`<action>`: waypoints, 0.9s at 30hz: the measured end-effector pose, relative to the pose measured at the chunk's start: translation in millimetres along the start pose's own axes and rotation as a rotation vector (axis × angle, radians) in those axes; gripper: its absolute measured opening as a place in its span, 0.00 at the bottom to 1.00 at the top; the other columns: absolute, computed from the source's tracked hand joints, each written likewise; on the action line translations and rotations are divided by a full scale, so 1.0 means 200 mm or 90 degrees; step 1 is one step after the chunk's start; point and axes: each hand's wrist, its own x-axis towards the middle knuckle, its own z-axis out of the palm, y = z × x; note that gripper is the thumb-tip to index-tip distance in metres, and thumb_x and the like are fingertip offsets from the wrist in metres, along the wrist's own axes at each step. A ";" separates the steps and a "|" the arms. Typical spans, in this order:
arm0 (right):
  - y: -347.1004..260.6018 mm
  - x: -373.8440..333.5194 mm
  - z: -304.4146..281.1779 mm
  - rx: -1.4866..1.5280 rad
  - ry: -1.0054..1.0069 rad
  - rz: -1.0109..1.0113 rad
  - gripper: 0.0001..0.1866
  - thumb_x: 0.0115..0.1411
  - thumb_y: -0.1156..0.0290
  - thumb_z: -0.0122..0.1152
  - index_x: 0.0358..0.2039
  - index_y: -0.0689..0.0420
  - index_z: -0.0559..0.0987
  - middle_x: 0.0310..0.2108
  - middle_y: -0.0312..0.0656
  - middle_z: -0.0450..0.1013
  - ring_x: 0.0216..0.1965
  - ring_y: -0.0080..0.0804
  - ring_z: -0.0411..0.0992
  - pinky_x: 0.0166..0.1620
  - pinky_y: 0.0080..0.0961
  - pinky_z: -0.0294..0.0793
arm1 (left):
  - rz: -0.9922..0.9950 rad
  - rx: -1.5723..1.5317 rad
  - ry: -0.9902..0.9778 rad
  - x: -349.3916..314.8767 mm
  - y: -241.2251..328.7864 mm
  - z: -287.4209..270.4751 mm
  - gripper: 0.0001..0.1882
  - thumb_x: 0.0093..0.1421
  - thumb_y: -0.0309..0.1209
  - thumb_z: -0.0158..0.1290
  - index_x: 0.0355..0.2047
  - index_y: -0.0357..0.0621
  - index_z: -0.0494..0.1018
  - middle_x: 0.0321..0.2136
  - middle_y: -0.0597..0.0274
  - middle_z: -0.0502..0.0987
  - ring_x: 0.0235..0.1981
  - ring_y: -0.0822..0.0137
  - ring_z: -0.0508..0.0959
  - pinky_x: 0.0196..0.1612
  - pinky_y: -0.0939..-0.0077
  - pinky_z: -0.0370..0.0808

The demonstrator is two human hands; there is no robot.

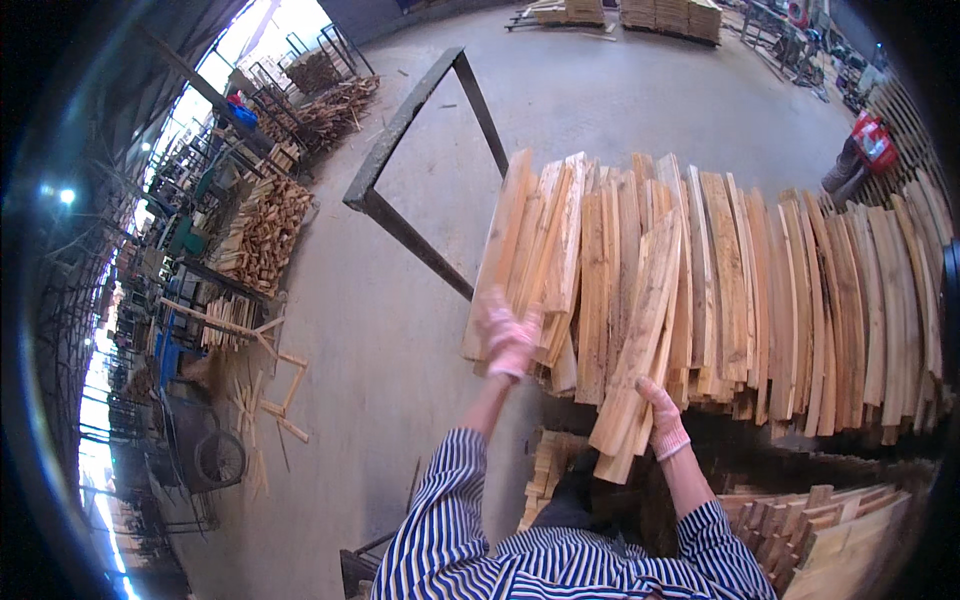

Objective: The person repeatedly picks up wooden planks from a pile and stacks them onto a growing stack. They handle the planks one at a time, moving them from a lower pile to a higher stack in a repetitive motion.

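A long row of rough wooden boards (pixel 735 290) lies side by side in front of me, running off to the right. My right hand (pixel 664 420), in a pale pink work glove, is closed on the near end of a few wooden boards (pixel 637 365). These lie aslant on top of the row, and their near ends stick out toward me. My left hand (pixel 510 335), gloved the same way, is over the boards at the row's left end (pixel 508 235). Motion smears its fingers, so their grip cannot be made out.
A dark metal frame (pixel 410 120) rises beyond the row's left end. More boards (pixel 850 535) are stacked low at my right. Wood piles (pixel 265 230) and a wheeled cart (pixel 215 455) stand to the left. A person in red (pixel 872 145) is at the far right.
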 end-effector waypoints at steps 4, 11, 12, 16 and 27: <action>-0.17 -0.15 0.14 0.045 -0.037 0.015 0.29 0.61 0.56 0.66 0.58 0.59 0.74 0.48 0.48 0.79 0.48 0.45 0.79 0.54 0.45 0.80 | -0.311 -0.143 -0.418 0.31 -0.29 0.02 0.54 0.54 0.55 0.64 0.71 0.38 0.53 0.63 0.37 0.68 0.65 0.46 0.69 0.66 0.58 0.68; -0.18 -0.20 0.13 0.059 0.015 0.021 0.31 0.62 0.54 0.64 0.59 0.62 0.72 0.50 0.51 0.77 0.48 0.45 0.78 0.53 0.42 0.80 | -0.192 -0.194 -0.599 0.43 -0.47 -0.05 0.53 0.51 0.57 0.65 0.66 0.31 0.59 0.59 0.38 0.72 0.60 0.48 0.74 0.60 0.59 0.74; -0.17 -0.20 0.12 0.036 0.024 0.009 0.30 0.63 0.55 0.62 0.59 0.62 0.72 0.50 0.50 0.77 0.48 0.44 0.78 0.53 0.41 0.80 | -0.194 -0.200 -0.642 0.43 -0.55 -0.05 0.54 0.51 0.57 0.65 0.65 0.30 0.58 0.58 0.38 0.73 0.59 0.49 0.75 0.58 0.59 0.75; -0.23 -0.26 0.12 -0.040 0.041 -0.028 0.29 0.63 0.54 0.63 0.57 0.60 0.72 0.46 0.46 0.76 0.43 0.40 0.77 0.47 0.38 0.80 | -0.128 -0.059 -0.566 0.53 -0.30 0.00 0.35 0.45 0.49 0.66 0.47 0.32 0.79 0.44 0.39 0.81 0.45 0.53 0.83 0.49 0.59 0.80; -0.05 -0.20 0.09 -0.128 -0.066 0.053 0.37 0.64 0.50 0.62 0.64 0.63 0.67 0.53 0.48 0.74 0.51 0.42 0.75 0.54 0.39 0.77 | -0.084 -0.405 -0.554 -0.71 0.42 -0.33 0.37 0.55 0.58 0.60 0.47 0.32 0.76 0.44 0.37 0.81 0.44 0.53 0.82 0.47 0.58 0.79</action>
